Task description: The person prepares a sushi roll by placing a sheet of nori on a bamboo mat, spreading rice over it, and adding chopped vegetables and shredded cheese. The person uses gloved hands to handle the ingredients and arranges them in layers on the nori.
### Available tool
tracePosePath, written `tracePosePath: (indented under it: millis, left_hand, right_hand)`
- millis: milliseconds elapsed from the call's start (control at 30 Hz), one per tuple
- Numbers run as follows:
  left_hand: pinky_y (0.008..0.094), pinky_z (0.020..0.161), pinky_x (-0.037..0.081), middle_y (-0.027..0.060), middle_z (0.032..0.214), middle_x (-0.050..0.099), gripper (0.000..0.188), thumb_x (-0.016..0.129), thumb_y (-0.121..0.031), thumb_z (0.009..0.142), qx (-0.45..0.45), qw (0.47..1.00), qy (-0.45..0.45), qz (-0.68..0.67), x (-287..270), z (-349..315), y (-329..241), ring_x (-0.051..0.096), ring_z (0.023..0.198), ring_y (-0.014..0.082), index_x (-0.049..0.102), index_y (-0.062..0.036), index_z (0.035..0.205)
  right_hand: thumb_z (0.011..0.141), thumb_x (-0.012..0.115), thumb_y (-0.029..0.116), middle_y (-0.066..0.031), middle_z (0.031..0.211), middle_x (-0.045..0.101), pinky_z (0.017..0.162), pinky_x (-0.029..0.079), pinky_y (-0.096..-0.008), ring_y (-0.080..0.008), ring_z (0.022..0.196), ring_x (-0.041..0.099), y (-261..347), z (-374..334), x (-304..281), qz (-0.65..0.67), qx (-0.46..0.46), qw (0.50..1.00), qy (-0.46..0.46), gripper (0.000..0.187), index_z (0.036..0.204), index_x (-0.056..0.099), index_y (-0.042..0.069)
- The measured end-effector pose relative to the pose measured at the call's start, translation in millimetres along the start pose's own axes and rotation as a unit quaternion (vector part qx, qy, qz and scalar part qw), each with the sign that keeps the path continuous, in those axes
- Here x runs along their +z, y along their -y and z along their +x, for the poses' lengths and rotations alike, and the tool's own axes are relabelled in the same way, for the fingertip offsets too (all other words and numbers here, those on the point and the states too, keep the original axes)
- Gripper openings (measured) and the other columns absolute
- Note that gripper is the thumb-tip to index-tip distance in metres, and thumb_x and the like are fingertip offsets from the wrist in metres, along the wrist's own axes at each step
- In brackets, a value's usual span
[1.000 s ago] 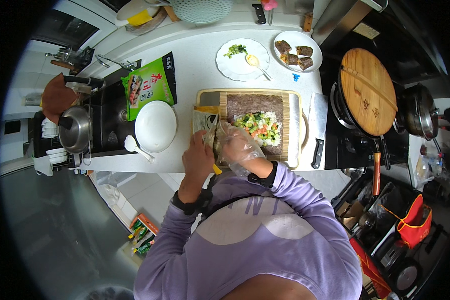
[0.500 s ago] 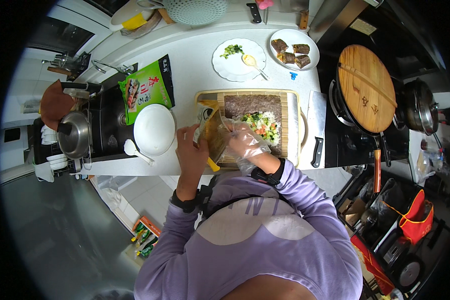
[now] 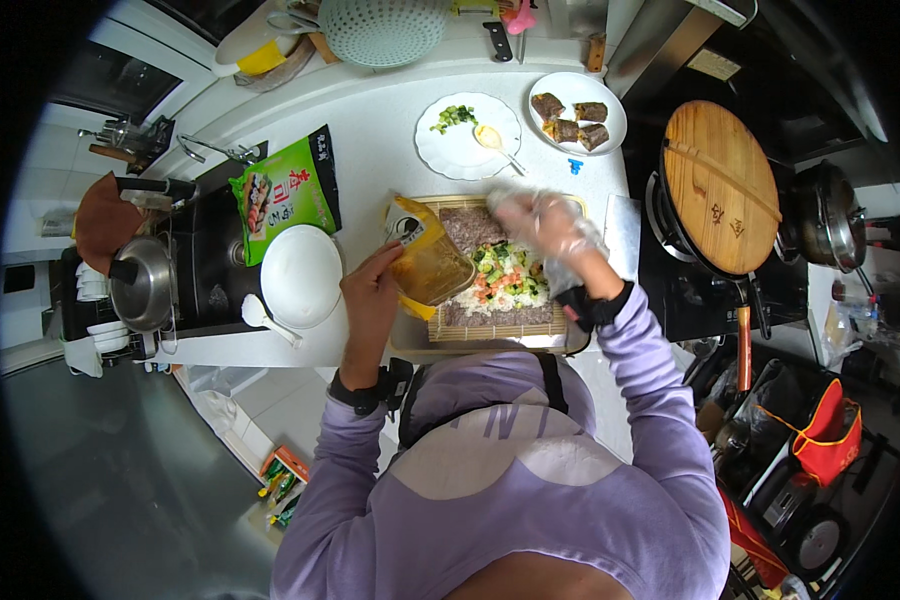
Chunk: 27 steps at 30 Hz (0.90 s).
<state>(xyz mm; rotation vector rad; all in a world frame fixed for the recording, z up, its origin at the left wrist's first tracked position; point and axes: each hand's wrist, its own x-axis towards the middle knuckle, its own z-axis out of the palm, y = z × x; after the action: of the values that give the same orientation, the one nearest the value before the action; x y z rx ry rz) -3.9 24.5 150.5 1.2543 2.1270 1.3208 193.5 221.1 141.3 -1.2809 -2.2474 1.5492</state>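
My left hand [image 3: 370,288] grips a yellow-edged pouch [image 3: 432,268] with a see-through side showing brownish stuff inside. The pouch is tilted over the left part of a dark seaweed sheet [image 3: 462,226]. White rice with a band of diced green, pink and white filling [image 3: 510,275] lies on the sheet. Under it is a bamboo rolling mat [image 3: 510,330] on a tray-like board [image 3: 407,342]. My right hand [image 3: 532,220], in a clear plastic glove, hovers above the sheet's far right part. Its fingers are blurred by motion, so what they hold is unclear.
Behind the mat stand a white plate with chopped greens and a spoon [image 3: 435,160] and a plate of cut seaweed rolls [image 3: 613,130]. Leftward are a white bowl [image 3: 302,275], a rice paddle [image 3: 268,320] and a green package [image 3: 288,200]. A wooden-lidded wok [image 3: 720,190] stands right.
My right hand has moved away from the pouch, rightward and farther over the seaweed sheet. My left hand still holds the pouch, now tilted and turned more to the right.
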Motion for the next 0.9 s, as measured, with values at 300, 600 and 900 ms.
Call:
tracePosePath:
  millis: [300, 600, 900]
  left_hand:
    - [0.0294, 0.088, 0.049, 0.0146, 0.107, 0.067, 0.036, 0.045, 0.009, 0.077, -0.063, 0.997, -0.021, -0.025, 6, 7, -3, 0.066, 0.099, 0.0244, 0.067, 0.0012, 0.104]
    - [0.028, 0.087, 0.049, 0.0134, 0.107, 0.068, 0.035, 0.045, 0.009, 0.078, -0.1, 0.994, -0.032, -0.033, -6, 5, -5, 0.066, 0.098, 0.0227, 0.068, 0.0001, 0.103]
    - [0.0293, 0.086, 0.05, 0.0142, 0.104, 0.068, 0.034, 0.046, 0.01, 0.078, -0.069, 0.996, -0.041, -0.025, 2, 3, -3, 0.067, 0.096, 0.0243, 0.068, 0.0003, 0.101]
  right_hand:
    - [0.088, 0.051, 0.045, -0.0125, 0.094, 0.066, 0.075, 0.05, -0.0427, -0.0313, 0.089, 0.064, -91, 115, 4, -0.354, 0.015, 0.923, -0.147, 0.042, 0.086, 0.068, 0.007]
    - [0.082, 0.061, 0.024, -0.0141, 0.087, 0.065, 0.073, 0.051, -0.0398, -0.0316, 0.085, 0.064, -117, 157, 17, -0.422, -0.087, 0.89, -0.151, 0.019, 0.089, 0.066, 0.006]
    - [0.094, 0.052, 0.022, -0.0153, 0.08, 0.067, 0.06, 0.048, -0.0283, -0.0149, 0.067, 0.062, -1, -56, -49, 0.116, -0.176, 0.977, -0.037, 0.036, 0.116, 0.058, -0.006]
